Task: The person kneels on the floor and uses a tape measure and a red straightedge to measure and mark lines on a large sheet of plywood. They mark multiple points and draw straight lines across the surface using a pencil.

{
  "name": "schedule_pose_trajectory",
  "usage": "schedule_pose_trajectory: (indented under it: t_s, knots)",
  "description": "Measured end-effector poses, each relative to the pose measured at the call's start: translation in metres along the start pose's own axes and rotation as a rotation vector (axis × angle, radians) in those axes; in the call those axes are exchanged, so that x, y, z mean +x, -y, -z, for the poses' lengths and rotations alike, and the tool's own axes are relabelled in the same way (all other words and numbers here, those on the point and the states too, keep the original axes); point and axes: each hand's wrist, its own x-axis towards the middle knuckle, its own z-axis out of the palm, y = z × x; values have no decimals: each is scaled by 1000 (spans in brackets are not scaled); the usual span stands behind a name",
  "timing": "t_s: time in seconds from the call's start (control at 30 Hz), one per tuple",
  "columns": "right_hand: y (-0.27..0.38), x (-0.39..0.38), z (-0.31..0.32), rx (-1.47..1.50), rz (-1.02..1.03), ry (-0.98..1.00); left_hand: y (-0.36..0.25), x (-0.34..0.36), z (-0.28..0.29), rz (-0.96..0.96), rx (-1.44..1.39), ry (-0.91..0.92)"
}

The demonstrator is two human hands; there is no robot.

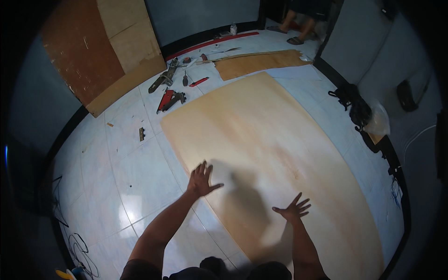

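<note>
A large pale plywood sheet [261, 140] lies flat on the white tiled floor [121, 158]. My left hand [201, 179] is spread open, palm down, at the sheet's left edge. Fingers apart, my right hand [293, 209] rests on or just over the sheet near its front end. Neither hand holds anything. My shadow falls across the sheet between them.
Wooden boards [107, 51] lean on the far left wall. Hand tools [170, 95] lie scattered on the floor beyond the sheet, next to a red bar [212, 42] and another thin board [256, 63]. A person's feet [294, 35] show at the back. Black bags [357, 107] sit right.
</note>
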Motion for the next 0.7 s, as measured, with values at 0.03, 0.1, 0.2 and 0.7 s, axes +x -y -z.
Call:
schedule_pose_trajectory:
  t_s: [0.03,0.1,0.2,0.7]
  knots:
    - [2,0,-7,9,4,-2,27,30,6,32,14,-27]
    - [-4,9,-13,-13,-13,-13,54,92,24,135,8,-15]
    - [-3,6,-6,-36,-41,19,81,167,50,315,-13,47]
    - [29,109,55,-537,-130,792,130,252,63,409,-239,-113]
